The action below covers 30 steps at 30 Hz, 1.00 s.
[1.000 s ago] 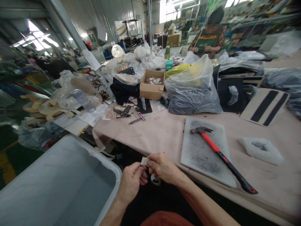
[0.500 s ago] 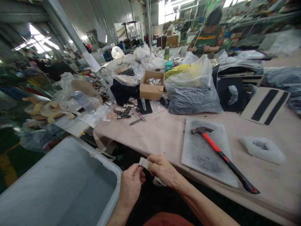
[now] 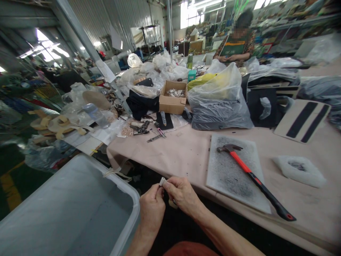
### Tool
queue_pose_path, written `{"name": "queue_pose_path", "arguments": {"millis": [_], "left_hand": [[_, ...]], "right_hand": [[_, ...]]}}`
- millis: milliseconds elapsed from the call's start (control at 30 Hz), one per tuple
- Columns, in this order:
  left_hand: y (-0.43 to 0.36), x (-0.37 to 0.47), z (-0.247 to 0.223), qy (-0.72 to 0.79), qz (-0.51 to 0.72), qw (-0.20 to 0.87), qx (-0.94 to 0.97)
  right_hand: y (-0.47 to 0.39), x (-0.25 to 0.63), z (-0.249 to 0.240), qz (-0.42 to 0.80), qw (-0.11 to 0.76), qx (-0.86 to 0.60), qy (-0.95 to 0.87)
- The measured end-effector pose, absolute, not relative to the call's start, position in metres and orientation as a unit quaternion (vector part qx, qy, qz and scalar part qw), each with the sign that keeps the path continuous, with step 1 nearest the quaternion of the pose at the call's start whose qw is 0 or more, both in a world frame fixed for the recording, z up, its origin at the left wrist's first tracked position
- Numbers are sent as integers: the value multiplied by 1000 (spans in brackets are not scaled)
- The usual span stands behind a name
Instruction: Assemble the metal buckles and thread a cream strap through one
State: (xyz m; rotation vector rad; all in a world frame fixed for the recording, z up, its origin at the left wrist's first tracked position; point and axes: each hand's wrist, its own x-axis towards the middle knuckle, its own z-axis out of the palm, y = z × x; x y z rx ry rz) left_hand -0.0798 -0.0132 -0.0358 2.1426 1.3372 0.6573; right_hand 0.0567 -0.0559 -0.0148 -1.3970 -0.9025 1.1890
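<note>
Between my two hands, just off the table's front edge, is a small folded white strip (image 3: 162, 181), its end looped at the fingertips. My left hand (image 3: 152, 204) is closed, thumb and fingers pinching the strip from the left. From the right, my right hand (image 3: 181, 193) is closed on the same strip, thumb on top. A pale loop (image 3: 173, 204) hangs below the right hand; whether it belongs to the strip I cannot tell. On the table to the right, a claw hammer (image 3: 247, 170) with a red and black handle lies across a speckled white board (image 3: 229, 170).
A large grey tub (image 3: 135, 195) stands left of my hands. The cloth-covered table (image 3: 181, 153) bears a cardboard box (image 3: 172, 105), a bagged dark stack (image 3: 221, 113), scissors-like tools (image 3: 156, 136) and a white foam pad (image 3: 299, 170). A co-worker (image 3: 236, 46) sits across the table.
My fingers have closed further over the strip, so less of it shows. The right thumb has moved up onto it, and the view has shifted slightly.
</note>
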Motion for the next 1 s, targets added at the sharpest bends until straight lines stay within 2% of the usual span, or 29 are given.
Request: {"name": "queue_pose_path", "arguments": {"millis": [533, 867, 1000], "left_hand": [[-13, -72, -30, 502, 235, 292, 779], [-12, -67, -33, 499, 240, 187, 811], [-14, -65, -36, 507, 239, 193, 805]], "right_hand": [[-55, 57, -25, 513, 519, -595, -336], [-50, 51, -27, 483, 540, -624, -294], [-48, 49, -28, 439, 537, -655, -300]]}}
